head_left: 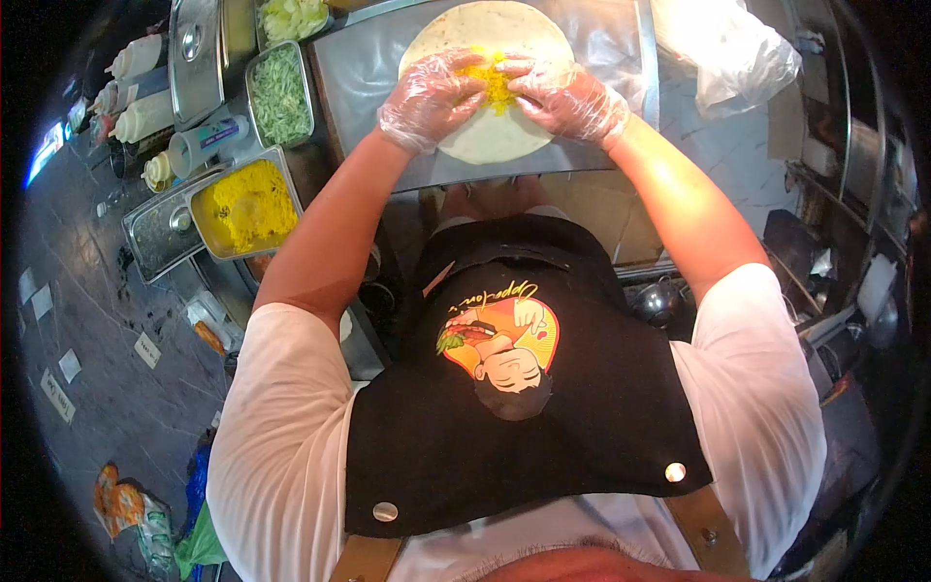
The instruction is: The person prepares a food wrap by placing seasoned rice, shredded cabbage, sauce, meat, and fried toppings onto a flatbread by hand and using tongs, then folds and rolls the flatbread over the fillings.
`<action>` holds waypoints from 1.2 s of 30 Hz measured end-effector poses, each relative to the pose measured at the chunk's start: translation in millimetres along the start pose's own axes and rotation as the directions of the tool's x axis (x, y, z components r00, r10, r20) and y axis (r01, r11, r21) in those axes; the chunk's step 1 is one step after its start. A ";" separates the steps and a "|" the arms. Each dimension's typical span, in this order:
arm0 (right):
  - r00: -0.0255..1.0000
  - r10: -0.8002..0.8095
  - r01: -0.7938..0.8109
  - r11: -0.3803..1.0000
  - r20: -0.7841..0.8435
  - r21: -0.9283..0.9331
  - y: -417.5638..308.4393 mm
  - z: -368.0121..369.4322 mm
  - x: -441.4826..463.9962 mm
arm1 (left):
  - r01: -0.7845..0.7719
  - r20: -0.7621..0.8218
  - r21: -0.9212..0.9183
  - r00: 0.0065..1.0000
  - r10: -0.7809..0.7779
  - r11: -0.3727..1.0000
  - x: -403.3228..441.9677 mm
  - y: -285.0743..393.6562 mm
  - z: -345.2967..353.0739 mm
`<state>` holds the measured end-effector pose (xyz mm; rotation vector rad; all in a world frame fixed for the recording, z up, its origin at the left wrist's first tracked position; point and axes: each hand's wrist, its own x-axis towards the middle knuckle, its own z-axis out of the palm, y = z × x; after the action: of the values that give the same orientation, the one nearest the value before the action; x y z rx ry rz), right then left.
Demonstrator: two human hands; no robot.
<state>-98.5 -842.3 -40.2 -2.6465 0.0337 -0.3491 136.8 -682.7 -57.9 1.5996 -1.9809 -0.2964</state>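
A large round tortilla (490, 145) lies flat on a metal work surface (354, 97) at the top of the view. Yellow rice (497, 89) is heaped in a narrow strip down its middle. From the left, my left hand (432, 97), in a clear plastic glove, has its curled fingers against the rice. My right hand (569, 97), gloved the same way, mirrors it from the right, fingertips bent in around the strip. Between the two hands, loose grains show on the tortilla. Part of the rice is hidden under my fingers.
Left of the work surface stand a metal pan of yellow rice (274, 186), a tray of shredded greens (296, 107) and another tray of pale chopped vegetable (291, 17). Several squeeze bottles (145, 116) stand beyond them. A white plastic bag (737, 58) lies at upper right.
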 end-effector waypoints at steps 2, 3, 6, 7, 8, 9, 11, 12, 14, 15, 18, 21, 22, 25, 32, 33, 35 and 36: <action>0.994 0.096 -0.095 0.995 -0.048 0.022 -10.4 -10.2 -0.9 | 0.071 -0.019 -0.043 0.997 -0.072 0.997 0.5 7.9 -6.0; 0.987 0.142 -0.140 0.989 -0.072 0.039 -15.8 -11.7 0.5 | 0.083 -0.028 -0.038 0.996 -0.084 0.996 -1.3 5.7 -6.8; 0.996 0.087 -0.086 0.994 0.006 -0.063 -5.1 1.3 3.7 | 0.087 -0.038 -0.006 0.995 -0.087 0.996 -6.4 0.1 -10.3; 0.996 0.083 -0.084 0.995 -0.016 -0.061 -5.7 3.7 4.3 | 0.065 -0.039 0.018 0.997 -0.065 0.998 -5.7 -1.0 -11.5; 0.996 0.077 -0.079 0.995 -0.038 -0.060 -5.8 6.7 5.8 | 0.045 -0.041 0.045 0.998 -0.043 0.998 -4.5 -2.6 -11.9; 0.996 0.072 -0.075 0.996 -0.058 -0.057 -9.4 7.4 7.8 | 0.050 -0.044 0.047 0.998 -0.048 0.998 -4.5 -3.2 -10.8; 0.993 0.106 -0.107 0.994 -0.047 -0.031 -13.6 5.4 9.1 | 0.060 -0.052 0.049 0.997 -0.057 0.997 -3.9 -4.1 -6.8; 0.992 0.122 -0.123 0.992 -0.040 -0.021 -13.4 3.8 9.2 | 0.048 -0.044 0.047 0.998 -0.046 0.998 -4.2 -3.9 -5.9; 0.977 0.154 -0.151 0.988 -0.146 0.036 -10.2 -0.1 5.1 | 0.026 -0.030 0.046 0.999 -0.024 0.999 -5.8 -4.6 -6.4; 0.965 0.171 -0.161 0.985 -0.198 0.066 -9.6 -3.1 3.2 | 0.017 -0.016 0.066 1.000 -0.016 0.998 -5.9 -4.7 -7.7; 0.953 0.191 -0.217 0.972 -0.236 -0.093 -8.4 -10.5 -5.1 | 0.046 0.000 0.098 0.999 -0.047 0.994 -8.5 -5.0 -6.9; 0.965 0.223 -0.239 0.965 -0.140 -0.110 -10.9 -7.9 -6.5 | 0.136 -0.053 0.060 0.990 -0.133 0.989 -6.4 4.6 1.0; 0.965 0.248 -0.256 0.961 -0.085 -0.105 -12.8 -9.1 -6.6 | 0.133 -0.075 0.047 0.989 -0.130 0.990 -1.7 11.7 2.9; 0.977 0.195 -0.203 0.975 -0.086 -0.095 -6.2 -3.5 -6.6 | 0.088 -0.035 0.020 0.996 -0.087 0.996 5.8 20.8 8.3; 0.984 0.160 -0.166 0.982 -0.073 -0.086 -17.0 -6.4 -8.8 | 0.072 -0.088 -0.020 0.993 -0.074 0.997 -5.1 8.3 12.9; 0.984 0.158 -0.165 0.983 -0.085 -0.081 -18.0 -6.3 -8.2 | 0.071 -0.120 -0.007 0.990 -0.071 0.997 -7.2 5.9 8.3; 0.988 0.134 -0.141 0.986 -0.081 -0.093 -16.3 -3.4 -9.1 | 0.070 -0.183 0.021 0.981 -0.065 0.997 -13.0 1.0 -3.1; 0.992 0.112 -0.118 0.987 -0.064 -0.108 -14.7 -0.3 -9.7 | 0.124 -0.158 -0.007 0.980 -0.124 0.992 -18.9 -0.7 -5.8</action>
<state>-108.4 -828.5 -35.7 -2.7296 0.2302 -0.3949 142.9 -663.9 -59.0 1.6974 -1.7668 -0.2073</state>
